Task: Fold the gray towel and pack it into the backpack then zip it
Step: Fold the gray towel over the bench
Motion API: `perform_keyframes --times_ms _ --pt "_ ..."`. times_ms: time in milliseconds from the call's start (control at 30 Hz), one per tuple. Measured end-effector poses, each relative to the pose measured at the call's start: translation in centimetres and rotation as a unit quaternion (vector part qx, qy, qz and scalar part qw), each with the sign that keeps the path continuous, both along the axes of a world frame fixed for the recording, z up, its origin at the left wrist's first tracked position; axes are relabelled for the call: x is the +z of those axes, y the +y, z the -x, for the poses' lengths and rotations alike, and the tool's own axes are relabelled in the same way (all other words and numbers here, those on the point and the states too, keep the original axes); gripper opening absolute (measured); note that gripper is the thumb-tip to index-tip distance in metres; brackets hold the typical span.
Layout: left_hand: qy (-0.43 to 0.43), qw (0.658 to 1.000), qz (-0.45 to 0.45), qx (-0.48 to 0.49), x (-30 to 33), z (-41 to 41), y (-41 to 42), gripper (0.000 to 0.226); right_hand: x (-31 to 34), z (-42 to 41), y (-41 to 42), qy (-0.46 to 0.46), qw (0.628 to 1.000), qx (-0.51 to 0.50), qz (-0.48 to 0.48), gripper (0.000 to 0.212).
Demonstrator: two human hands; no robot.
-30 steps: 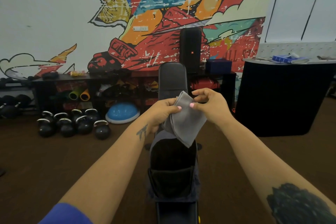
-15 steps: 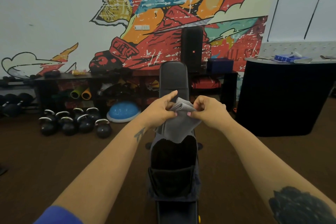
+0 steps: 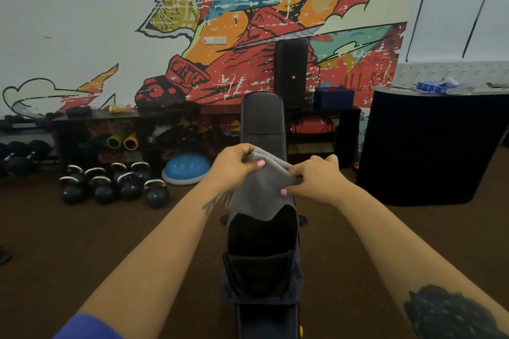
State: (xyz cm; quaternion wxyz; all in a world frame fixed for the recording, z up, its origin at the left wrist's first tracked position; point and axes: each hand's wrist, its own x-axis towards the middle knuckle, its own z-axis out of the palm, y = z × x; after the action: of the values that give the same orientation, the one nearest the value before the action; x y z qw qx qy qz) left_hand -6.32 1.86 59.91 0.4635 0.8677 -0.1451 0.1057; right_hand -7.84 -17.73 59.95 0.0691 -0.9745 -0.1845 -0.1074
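While both hands work in the air, this is the layout:
Towel: the gray towel (image 3: 260, 192) hangs partly folded between the two hands, directly above the open mouth of the backpack (image 3: 261, 261); its lower edge droops to the rim of the opening.
Left grip: the left hand (image 3: 237, 165) pinches the upper left corner of the towel between thumb and curled fingers, which keeps that edge taut.
Right grip: the right hand (image 3: 316, 179) pinches the right edge of the towel, thumb on the near face, so the cloth stays flat enough to fold.
Backpack: it lies on the bench (image 3: 262, 118) with its main pocket unzipped and gaping toward the person, placed so the towel can drop straight in.
Step in hand: judged as the last fold, made just before packing.
Remaining: towel not yet inside; zip not yet closed.
Next move: probably lower the bundle into the dark pocket while keeping both pinches.
Risk: a loose corner may snag on the rim or unfold.
Surroundings: kettlebells (image 3: 115, 184) stand on the floor at left, well apart.
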Motion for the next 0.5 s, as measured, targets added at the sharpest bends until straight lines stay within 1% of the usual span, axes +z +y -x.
perform_keyframes --times_ms 100,167,267,333,433,500 --pt "0.008 0.999 0.023 0.023 -0.5 -0.2 0.2 0.020 -0.1 0.1 0.0 -0.029 0.999 0.003 0.023 0.028" --pt "0.008 0.999 0.026 0.039 -0.8 -0.2 0.2 0.020 -0.1 0.2 0.0 -0.053 0.999 0.004 0.009 0.030" --pt "0.003 0.998 0.031 0.057 -1.1 -0.2 0.3 0.013 0.0 0.2 -0.2 -0.032 0.995 0.026 -0.086 0.035" --pt "-0.002 0.998 0.031 0.060 -1.2 -0.2 0.3 0.011 0.0 0.3 -0.4 -0.010 0.989 0.038 -0.139 0.034" --pt "-0.023 0.997 0.033 0.061 -1.3 0.1 0.1 0.012 -0.3 0.4 -0.5 -0.003 0.975 0.015 -0.220 0.018" --pt "-0.040 0.997 0.041 0.061 -1.3 0.3 -0.3 0.012 -0.6 0.2 -0.6 -0.001 0.959 -0.005 -0.283 0.012"
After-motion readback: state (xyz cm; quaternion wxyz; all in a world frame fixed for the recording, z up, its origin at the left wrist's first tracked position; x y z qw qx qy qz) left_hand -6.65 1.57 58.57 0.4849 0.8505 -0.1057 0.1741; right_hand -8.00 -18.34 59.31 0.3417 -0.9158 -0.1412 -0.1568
